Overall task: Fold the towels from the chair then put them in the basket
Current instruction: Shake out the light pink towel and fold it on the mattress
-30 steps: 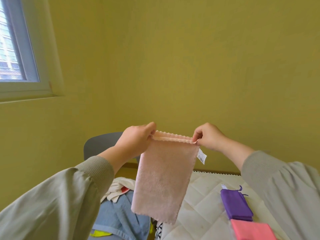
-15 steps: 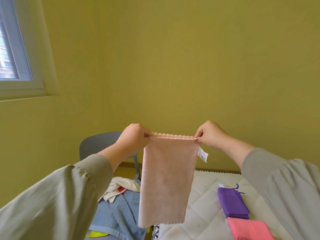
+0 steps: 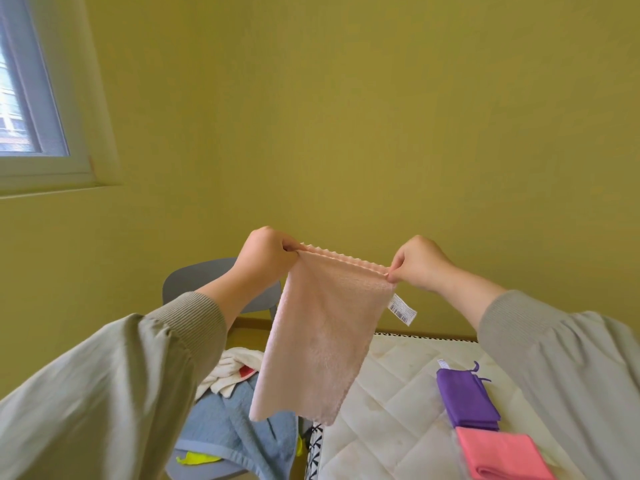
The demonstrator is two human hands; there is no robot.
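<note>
Pale pink towel (image 3: pixel 322 341) is held up in the air, in front of a yellow wall (image 3: pixel 346 116). It is hung by its top edge and stretched between both hands.

- Left hand (image 3: pixel 263 258): fingers curled, upper left corner of the towel pinched against the thumb.
- Right hand (image 3: pixel 420 265): upper right corner pinched between thumb and fingertips, the other fingers curled in.
- Top edge is scalloped, and two layers appear to lie together along it. It is tilted slightly, with the left corner higher.
- A white care label (image 3: pixel 401 308) is seen sticking out from the right side, just below the right hand.
- The lower edge hangs free, touching nothing.

Grey-green sleeves are worn on both arms.

A grey chair (image 3: pixel 194 277) is seen behind and below the left forearm. A blue towel (image 3: pixel 221 427) is heaped on its seat with a white cloth (image 3: pixel 232 372) on top towards the back. A bright yellow piece (image 3: pixel 197 459) is tucked at the front edge.

To the right of the chair, a quilted white mattress (image 3: pixel 388 410) is noted. Two folded towels are laid on it, one purple (image 3: pixel 465 400) and one coral pink (image 3: pixel 502 455). They lie touching, the coral one nearer the camera.

A window (image 3: pixel 31 98) is set in the wall at upper left.
</note>
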